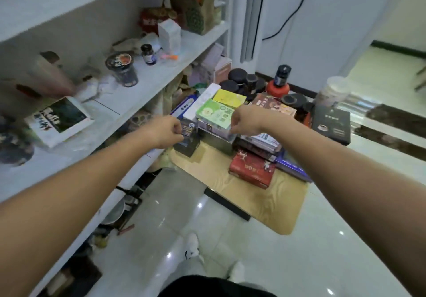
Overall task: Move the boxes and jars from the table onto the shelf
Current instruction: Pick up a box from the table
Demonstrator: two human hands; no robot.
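- The left hand is at the near left corner of the counter; its fingers are curled round the top of the dark box, which stands upright on the counter, just beside the shelf.
- The right hand is at the near edge of the green box, the top of a stack; its fingers are bent, but the back of the hand hides them, so one cannot tell if they pinch anything.
- The jars stand at the far side of the counter, untouched.
- Risk: a lift of the green box by one edge only may tilt it and drag the box under it off the stack.
- Risk: the shelf already carries many things; the dark box may knock the cup when it goes in.
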